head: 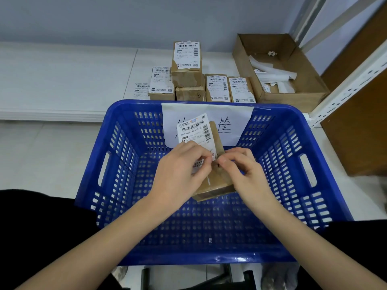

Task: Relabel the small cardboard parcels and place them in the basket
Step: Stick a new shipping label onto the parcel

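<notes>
Lying on the white floor at the far left is a single loose label (pixel 141 89), next to a group of small cardboard parcels (pixel 187 72). They stand in a cluster behind the blue basket (pixel 117 164), most of them with a white label on top, and one is stacked higher than the others.

Over the middle of the basket, the left hand (pixel 180 174) has its fingers curled and pinches a white shipping label (pixel 193 130) by its lower part. The label stands up above the fingers, so its barcode and printed numbers are visible. Just beside it, the right hand (pixel 243 172) is also curled; its thumb and forefinger pinch at the lower right corner of the label, where it meets the brown parcel (pixel 215 183). This parcel is held between the two hands, above the basket floor, tilted with its long side pointing away from the person. I cannot tell which fingers carry its weight.

A white paper sign (pixel 230 122) with handwriting hangs on the far wall of the basket. To the right, behind the basket, an open cardboard box (pixel 293 95) holds white paper strips (pixel 270 74). A white metal shelf post (pixel 345 88) rises at the right edge.
</notes>
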Action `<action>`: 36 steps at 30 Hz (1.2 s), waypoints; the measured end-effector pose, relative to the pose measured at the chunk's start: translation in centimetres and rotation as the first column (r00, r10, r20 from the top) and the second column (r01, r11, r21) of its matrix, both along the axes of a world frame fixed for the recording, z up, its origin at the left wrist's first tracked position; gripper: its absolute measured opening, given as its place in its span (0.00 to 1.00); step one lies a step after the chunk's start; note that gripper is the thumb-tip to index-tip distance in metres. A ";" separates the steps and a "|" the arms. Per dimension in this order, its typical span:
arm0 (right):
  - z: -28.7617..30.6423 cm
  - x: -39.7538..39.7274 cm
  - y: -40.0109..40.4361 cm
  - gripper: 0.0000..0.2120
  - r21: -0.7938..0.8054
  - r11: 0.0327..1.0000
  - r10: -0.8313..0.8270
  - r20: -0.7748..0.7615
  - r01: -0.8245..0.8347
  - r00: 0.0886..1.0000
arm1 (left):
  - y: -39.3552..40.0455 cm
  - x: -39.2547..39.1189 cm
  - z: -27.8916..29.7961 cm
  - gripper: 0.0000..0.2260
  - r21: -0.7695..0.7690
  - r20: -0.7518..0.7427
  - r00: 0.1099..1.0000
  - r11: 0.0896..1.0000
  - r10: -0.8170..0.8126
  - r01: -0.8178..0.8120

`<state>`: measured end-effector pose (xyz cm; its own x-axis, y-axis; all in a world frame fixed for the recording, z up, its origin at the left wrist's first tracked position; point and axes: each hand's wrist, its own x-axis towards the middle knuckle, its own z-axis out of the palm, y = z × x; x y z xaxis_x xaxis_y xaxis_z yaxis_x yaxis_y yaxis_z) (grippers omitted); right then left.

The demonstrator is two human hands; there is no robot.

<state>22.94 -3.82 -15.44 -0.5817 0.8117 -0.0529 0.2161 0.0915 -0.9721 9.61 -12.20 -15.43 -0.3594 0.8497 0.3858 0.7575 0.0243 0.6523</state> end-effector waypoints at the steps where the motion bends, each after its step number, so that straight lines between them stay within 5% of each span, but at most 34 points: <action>1: 0.0 0.0 0.0 0.05 0.015 1.000 0.002 0.003 -0.002 1.000 | 0.0 0.0 0.0 0.13 0.010 -0.008 1.000 1.000 -0.010 0.010; 16: -0.3 0.1 0.1 0.08 0.041 0.998 0.036 0.042 -0.038 0.998 | -0.2 0.4 0.2 0.11 0.006 -0.036 0.998 0.999 -0.045 0.046; 23: -0.3 0.1 0.2 0.09 0.056 0.997 0.041 0.058 -0.044 0.997 | -0.2 0.0 0.8 0.18 -0.071 0.099 0.994 0.997 0.048 -0.042; 29: -0.1 0.1 -0.1 0.10 0.051 0.997 0.057 0.051 -0.059 0.997 | -0.1 -0.3 0.7 0.02 -0.104 0.160 0.984 0.993 0.073 -0.057; 36: -0.2 0.0 0.1 0.06 -0.036 0.999 0.003 0.105 0.001 0.994 | -0.3 -0.2 0.7 0.10 -0.038 -0.137 0.990 0.999 0.024 -0.029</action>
<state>22.94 -3.73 -15.65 -0.5719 0.8078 -0.1428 0.3172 0.0573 -0.9466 9.40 -12.53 -14.76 -0.3284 0.8564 0.3985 0.8382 0.0697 0.5410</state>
